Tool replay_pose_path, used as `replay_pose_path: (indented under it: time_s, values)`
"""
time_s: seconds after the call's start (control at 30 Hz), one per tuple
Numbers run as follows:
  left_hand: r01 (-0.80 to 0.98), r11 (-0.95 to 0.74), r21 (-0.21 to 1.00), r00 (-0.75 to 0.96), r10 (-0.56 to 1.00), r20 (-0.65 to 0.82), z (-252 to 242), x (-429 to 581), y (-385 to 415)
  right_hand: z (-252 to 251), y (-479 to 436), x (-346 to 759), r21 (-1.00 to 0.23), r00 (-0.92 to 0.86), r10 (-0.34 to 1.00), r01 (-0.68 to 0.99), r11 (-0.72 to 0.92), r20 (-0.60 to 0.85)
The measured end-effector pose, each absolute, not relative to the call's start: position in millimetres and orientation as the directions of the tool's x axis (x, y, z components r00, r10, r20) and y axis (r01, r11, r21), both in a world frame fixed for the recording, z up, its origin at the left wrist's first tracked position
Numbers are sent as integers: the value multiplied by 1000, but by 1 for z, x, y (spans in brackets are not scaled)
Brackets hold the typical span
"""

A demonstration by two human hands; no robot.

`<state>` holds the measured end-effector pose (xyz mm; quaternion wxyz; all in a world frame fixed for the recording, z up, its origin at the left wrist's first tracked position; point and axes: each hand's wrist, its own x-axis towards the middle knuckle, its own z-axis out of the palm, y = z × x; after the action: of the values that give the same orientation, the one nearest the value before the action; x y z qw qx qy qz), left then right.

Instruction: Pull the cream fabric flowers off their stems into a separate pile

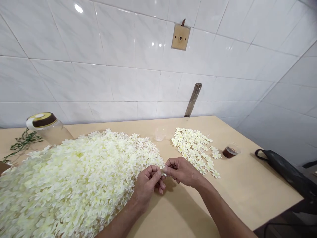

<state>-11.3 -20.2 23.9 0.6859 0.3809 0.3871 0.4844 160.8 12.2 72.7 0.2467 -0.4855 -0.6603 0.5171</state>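
Left hand (pixel 146 185) and right hand (pixel 182 172) pinch a pale artificial flower (pixel 163 172); big blossom heap (pixel 86 178) left, smaller blossom cluster (pixel 192 143) far right.

Over the counter (pixel 242 198), your left grip (pixel 145 185) and right grip (pixel 184 172) pinch a small pale flower (pixel 163 167), mostly hidden. On your left spreads a flower heap (pixel 86 178), a bottle (pixel 55 132) behind it near the far edge. Loose flowers (pixel 192 143) lie toward the far right corner, a cup (pixel 230 151) near the right edge.
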Motion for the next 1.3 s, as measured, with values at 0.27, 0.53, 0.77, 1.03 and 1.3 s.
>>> replay_pose_path:
  time_s: [0.27,0.53,0.77,1.03,1.3]
  values:
    - [-398,264,879,186,961,-205,27,-11,-17,59,16,166,-949,-276,960,314,40,-50]
    - [-408,241,881,141,970,-200,27,-14,-14,57,6,149,-692,-364,848,494,526,385]
    - [-441,277,854,175,959,-221,26,-15,-14,47,5,144,-687,-294,867,529,498,402]
    - [-515,329,792,209,944,-256,26,-18,-12,51,2,140,-734,-244,889,502,458,388]
    - [-514,310,800,176,951,-255,22,-18,-10,42,2,138,-743,-203,901,511,431,383]
